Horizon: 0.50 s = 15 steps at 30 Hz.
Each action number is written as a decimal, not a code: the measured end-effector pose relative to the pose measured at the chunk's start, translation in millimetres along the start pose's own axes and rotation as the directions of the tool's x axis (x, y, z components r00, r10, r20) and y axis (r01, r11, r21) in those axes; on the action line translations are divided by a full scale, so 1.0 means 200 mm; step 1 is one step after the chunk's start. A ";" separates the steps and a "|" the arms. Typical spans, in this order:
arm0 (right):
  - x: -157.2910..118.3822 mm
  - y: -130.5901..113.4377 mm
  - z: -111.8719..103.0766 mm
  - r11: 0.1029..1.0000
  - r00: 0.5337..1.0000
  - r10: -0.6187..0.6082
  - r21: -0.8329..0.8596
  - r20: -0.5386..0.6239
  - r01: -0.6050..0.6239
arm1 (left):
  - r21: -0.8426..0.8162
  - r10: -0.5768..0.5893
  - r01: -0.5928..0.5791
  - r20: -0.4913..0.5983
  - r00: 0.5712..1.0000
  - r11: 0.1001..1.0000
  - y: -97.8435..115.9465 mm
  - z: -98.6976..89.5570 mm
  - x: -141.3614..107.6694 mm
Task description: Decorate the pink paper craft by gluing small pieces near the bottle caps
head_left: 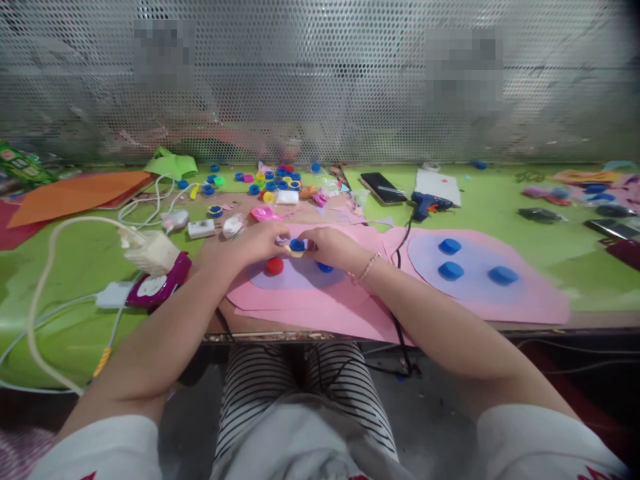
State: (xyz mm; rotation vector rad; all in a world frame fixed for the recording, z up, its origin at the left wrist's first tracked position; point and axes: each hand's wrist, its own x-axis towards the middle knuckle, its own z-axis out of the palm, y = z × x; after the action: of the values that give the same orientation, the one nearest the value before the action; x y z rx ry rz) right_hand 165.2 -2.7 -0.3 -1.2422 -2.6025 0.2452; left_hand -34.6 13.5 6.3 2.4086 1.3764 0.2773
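Note:
Both hands meet over a pink paper sheet [320, 303] with a lilac paper piece [295, 277] on it. Between the fingertips is a blue bottle cap [297, 245] with a pale yellowish part at its lower edge. My left hand [265, 241] pinches it from one side, and my right hand [333, 245] has its fingers closed at the other side. A red bottle cap [275, 266] sits on the lilac paper below my left hand. Another blue cap [325, 267] lies partly hidden under my right hand.
At right, a second pink sheet [545, 303] bears a lilac oval with three blue caps [451, 270]. Behind lie a glue gun [425, 205], a phone [383, 188] and several loose caps [270, 177]. A purple power strip [170, 280] with cables stands left. A black cord [400, 257] crosses the paper.

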 end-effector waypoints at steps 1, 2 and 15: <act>0.00 0.00 0.00 1.000 1.000 -0.002 -0.003 -0.003 0.002 | 0.006 0.004 -0.004 -0.002 1.000 1.000 0.00 0.00 0.00; 0.00 0.00 0.00 1.000 1.000 -0.003 -0.005 -0.006 0.003 | 0.011 0.011 -0.011 -0.009 1.000 1.000 0.01 -0.01 0.00; 0.00 0.00 0.01 1.000 1.000 -0.012 0.010 -0.014 0.012 | 0.186 -0.112 0.094 0.086 0.990 0.978 0.04 -0.03 -0.03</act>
State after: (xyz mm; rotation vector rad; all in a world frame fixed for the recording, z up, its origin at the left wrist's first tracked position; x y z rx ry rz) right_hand 165.3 -2.8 -1.4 -1.2203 -2.5926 0.2461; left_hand -33.9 5.6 14.6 2.4479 1.5363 0.0090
